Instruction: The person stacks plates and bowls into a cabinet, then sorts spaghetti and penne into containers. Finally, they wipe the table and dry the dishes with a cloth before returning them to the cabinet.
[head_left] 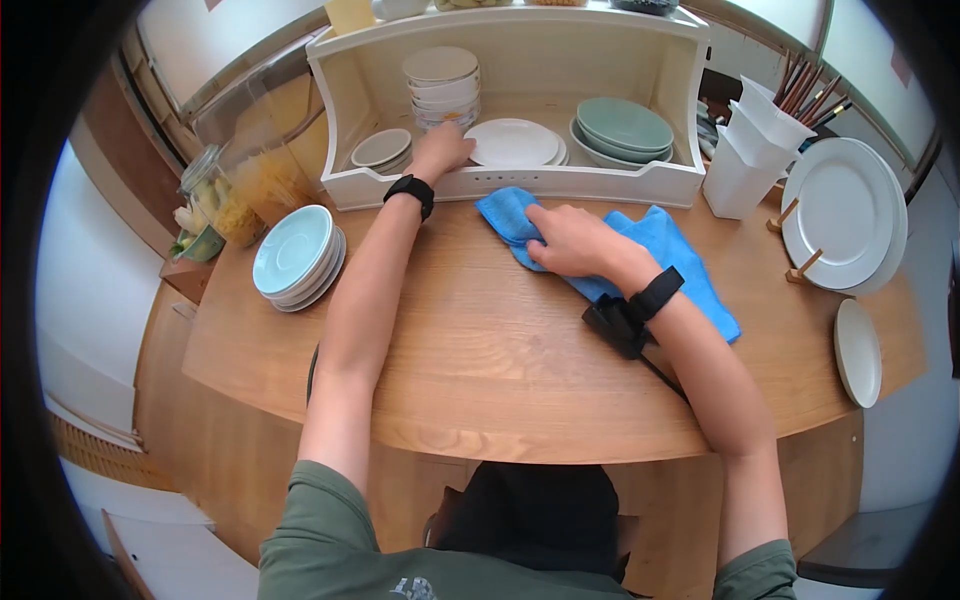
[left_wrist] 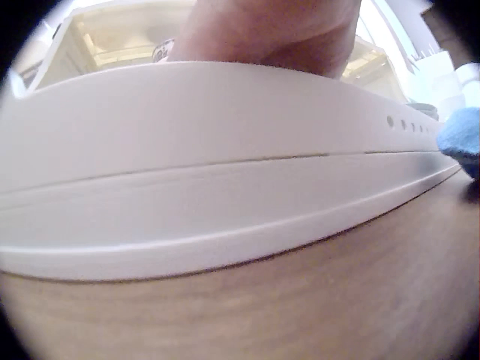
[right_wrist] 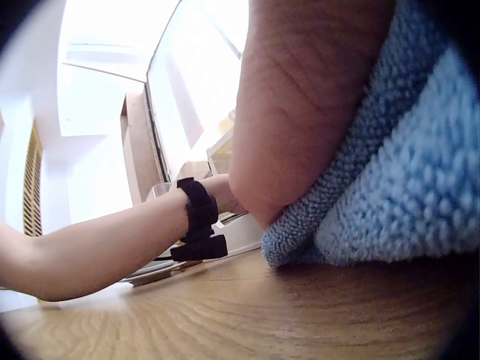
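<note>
My left hand (head_left: 443, 152) reaches over the front lip of the white shelf unit (head_left: 620, 187), between the stacked bowls (head_left: 443, 90) and the white plates (head_left: 513, 143). Its fingertips are hidden, and in the left wrist view only part of the hand (left_wrist: 270, 30) shows above the lip. On the table, my right hand (head_left: 575, 240) grips a blue cloth (head_left: 665, 245) in front of the unit, its fingers curled into the fabric. The cloth (right_wrist: 405, 187) lies bunched against that hand (right_wrist: 307, 97) in the right wrist view.
Small dishes (head_left: 381, 149) and green plates (head_left: 625, 125) sit inside the unit. Light blue and white plates (head_left: 293, 252) are stacked at the table's left. To the right are white holders (head_left: 745, 150) with chopsticks, upright plates (head_left: 838, 213) on a rack and an oval dish (head_left: 857, 353).
</note>
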